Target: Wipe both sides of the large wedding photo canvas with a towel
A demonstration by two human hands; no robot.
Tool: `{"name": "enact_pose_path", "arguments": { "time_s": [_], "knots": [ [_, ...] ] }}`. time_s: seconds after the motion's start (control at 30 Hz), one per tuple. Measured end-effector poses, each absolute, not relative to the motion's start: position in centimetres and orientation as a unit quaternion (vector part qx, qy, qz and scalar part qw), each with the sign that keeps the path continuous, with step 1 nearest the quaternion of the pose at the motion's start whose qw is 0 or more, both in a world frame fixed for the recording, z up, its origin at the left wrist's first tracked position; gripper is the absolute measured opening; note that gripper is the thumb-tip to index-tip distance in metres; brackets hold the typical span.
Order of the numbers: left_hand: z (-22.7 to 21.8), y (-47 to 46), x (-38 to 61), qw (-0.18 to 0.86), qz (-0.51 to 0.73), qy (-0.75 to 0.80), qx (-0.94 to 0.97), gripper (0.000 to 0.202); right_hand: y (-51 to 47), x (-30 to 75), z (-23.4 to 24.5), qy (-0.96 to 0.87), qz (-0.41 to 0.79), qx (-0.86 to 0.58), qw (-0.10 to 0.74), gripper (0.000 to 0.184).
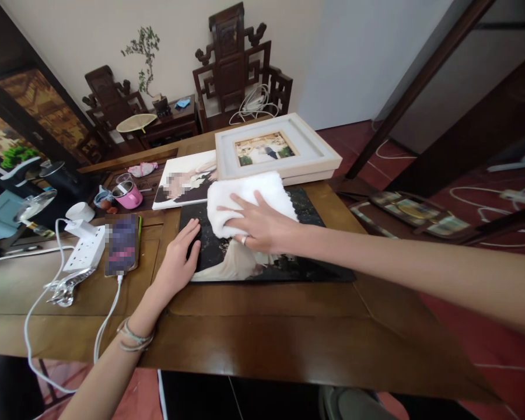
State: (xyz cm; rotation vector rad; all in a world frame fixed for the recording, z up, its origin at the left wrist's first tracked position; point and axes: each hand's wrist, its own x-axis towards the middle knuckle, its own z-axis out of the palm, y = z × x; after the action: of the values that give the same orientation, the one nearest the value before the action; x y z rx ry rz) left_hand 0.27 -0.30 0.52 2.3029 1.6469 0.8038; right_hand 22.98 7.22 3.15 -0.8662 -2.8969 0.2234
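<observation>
A dark glossy photo panel lies flat on the wooden table. My right hand rests on a folded white towel that lies on the panel, fingers spread and pressing down. My left hand lies flat, fingers together, on the panel's left edge. A ring shows on my right hand and bracelets on my left wrist.
A white framed photo and an unframed print lie behind the panel. To the left sit a phone on a charging cable, a white power strip, a pink cup and a desk lamp. Carved chairs stand at the back wall.
</observation>
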Motion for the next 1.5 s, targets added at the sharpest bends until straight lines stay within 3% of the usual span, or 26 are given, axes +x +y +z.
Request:
{"name": "enact_pose_path", "arguments": {
  "time_s": [0.43, 0.97, 1.5],
  "knots": [
    [0.4, -0.3, 0.2, 0.102, 0.278, 0.552, 0.78, 0.041, -5.9, 26.4, 1.9, -0.956, 0.215, -0.177, 0.091, 0.033],
    [0.4, -0.3, 0.2, 0.098, 0.278, 0.55, 0.782, 0.041, 7.2, 20.8, 3.9, -0.955, 0.072, -0.287, 0.037, 0.046],
    [0.3, -0.3, 0.2, 0.104, 0.28, 0.553, 0.777, 0.041, -5.2, 25.8, 2.9, -0.957, 0.205, -0.196, 0.066, 0.034]
  ]
}}
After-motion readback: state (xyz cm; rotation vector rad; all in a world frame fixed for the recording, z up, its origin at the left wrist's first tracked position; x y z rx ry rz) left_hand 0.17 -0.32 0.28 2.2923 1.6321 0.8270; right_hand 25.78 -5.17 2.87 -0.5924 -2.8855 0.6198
